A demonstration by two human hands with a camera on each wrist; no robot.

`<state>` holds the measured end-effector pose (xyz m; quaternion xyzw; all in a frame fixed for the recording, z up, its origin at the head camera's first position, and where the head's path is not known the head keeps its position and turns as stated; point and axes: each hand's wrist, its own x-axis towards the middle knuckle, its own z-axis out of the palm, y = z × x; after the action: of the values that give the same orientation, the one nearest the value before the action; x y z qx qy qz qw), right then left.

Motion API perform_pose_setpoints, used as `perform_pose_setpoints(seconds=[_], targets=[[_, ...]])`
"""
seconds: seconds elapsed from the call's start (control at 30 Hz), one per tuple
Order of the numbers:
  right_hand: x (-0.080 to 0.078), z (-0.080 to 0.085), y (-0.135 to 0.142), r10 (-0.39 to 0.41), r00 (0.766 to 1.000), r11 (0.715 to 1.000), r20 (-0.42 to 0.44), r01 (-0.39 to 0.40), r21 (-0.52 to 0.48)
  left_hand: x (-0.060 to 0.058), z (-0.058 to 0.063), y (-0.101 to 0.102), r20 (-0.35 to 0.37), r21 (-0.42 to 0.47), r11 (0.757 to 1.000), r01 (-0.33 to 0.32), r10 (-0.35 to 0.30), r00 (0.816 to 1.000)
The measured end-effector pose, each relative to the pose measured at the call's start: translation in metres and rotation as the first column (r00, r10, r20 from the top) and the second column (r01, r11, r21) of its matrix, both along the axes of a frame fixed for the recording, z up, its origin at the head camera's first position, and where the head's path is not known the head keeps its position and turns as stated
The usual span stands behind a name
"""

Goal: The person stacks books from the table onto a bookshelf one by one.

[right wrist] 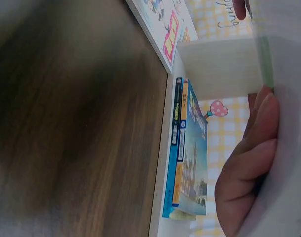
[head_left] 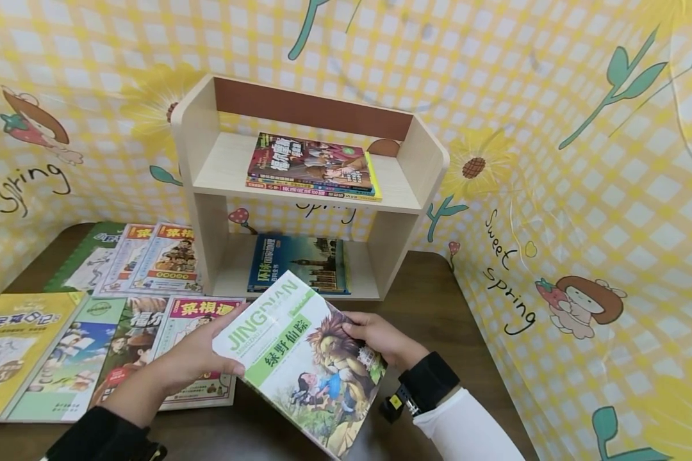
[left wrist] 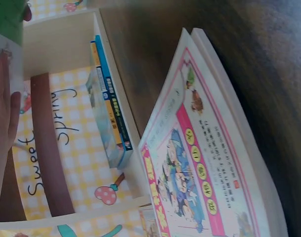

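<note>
A white and green book [head_left: 300, 358] with a lion on its cover is held tilted above the table, in front of a small wooden shelf. My left hand [head_left: 193, 358] grips its left edge, thumb on the cover. At the upper right edge my right hand [head_left: 383, 336] pinches it, thumb on top. In the right wrist view the curled fingers of the right hand [right wrist: 249, 168] lie against the book's underside [right wrist: 288, 148]. The left wrist view catches only part of the left hand [left wrist: 2, 103] beside the book [left wrist: 9, 29].
The two-tier shelf [head_left: 305, 200] bears a stack of books [head_left: 311, 163] above and blue books [head_left: 300, 262] below. Several books and booklets cover the table's left side, including a yellow one [head_left: 23, 346] and a pink-bordered one [head_left: 202, 314]. Patterned cloth [head_left: 553, 192] hangs around the table [head_left: 461, 320].
</note>
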<state>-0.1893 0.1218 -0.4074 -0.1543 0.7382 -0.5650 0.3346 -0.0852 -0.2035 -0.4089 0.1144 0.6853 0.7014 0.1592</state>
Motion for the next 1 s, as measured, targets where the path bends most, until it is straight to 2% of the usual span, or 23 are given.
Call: perform_pose_setpoints(seconds=[0.17, 0.27, 0.43, 0.53, 0.6, 0.7, 0.83, 0.93, 1.0], targets=[[-0.008, 0.001, 0.0, 0.021, 0.999, 0.999, 0.031, -0.021, 0.025, 0.0, -0.001, 0.002, -0.043, -0.013, 0.999, 0.031, -0.031, 0.999], [-0.013, 0.0, 0.0, 0.053, 0.999, 0.997, 0.004, -0.053, 0.058, -0.001, -0.002, 0.003, -0.066, -0.023, 0.999, 0.03, -0.031, 0.997], [-0.019, 0.001, 0.0, 0.151, 0.987, 0.977, -0.045, -0.143, 0.157, 0.002, -0.002, 0.002, 0.005, 0.003, 1.0, 0.0, 0.0, 1.0], [-0.024, 0.003, 0.003, 0.204, 0.979, 0.959, -0.026, -0.195, 0.206, 0.003, -0.003, 0.002, 0.039, 0.006, 1.0, -0.02, 0.02, 0.999], [-0.029, 0.004, 0.006, 0.202, 0.979, 0.959, 0.018, -0.201, 0.199, 0.003, -0.005, 0.002, 0.046, -0.011, 0.999, -0.04, 0.04, 0.998], [-0.034, 0.003, 0.013, 0.138, 0.987, 0.977, 0.084, -0.15, 0.151, 0.004, -0.007, 0.002, 0.059, -0.028, 0.997, -0.079, 0.08, 0.995], [-0.035, -0.003, 0.02, 0.036, 0.988, 0.999, 0.152, -0.037, 0.009, 0.005, -0.008, 0.002, 0.046, -0.033, 0.988, -0.148, 0.15, 0.988], [-0.034, -0.01, 0.019, -0.028, 0.979, 0.988, 0.203, 0.058, -0.14, 0.004, -0.007, 0.003, 0.005, -0.043, 0.978, -0.206, 0.207, 0.978], [-0.031, -0.012, 0.016, -0.083, 0.966, 0.96, 0.246, 0.144, -0.239, 0.003, -0.008, 0.004, -0.02, -0.063, 0.967, -0.247, 0.247, 0.969]])
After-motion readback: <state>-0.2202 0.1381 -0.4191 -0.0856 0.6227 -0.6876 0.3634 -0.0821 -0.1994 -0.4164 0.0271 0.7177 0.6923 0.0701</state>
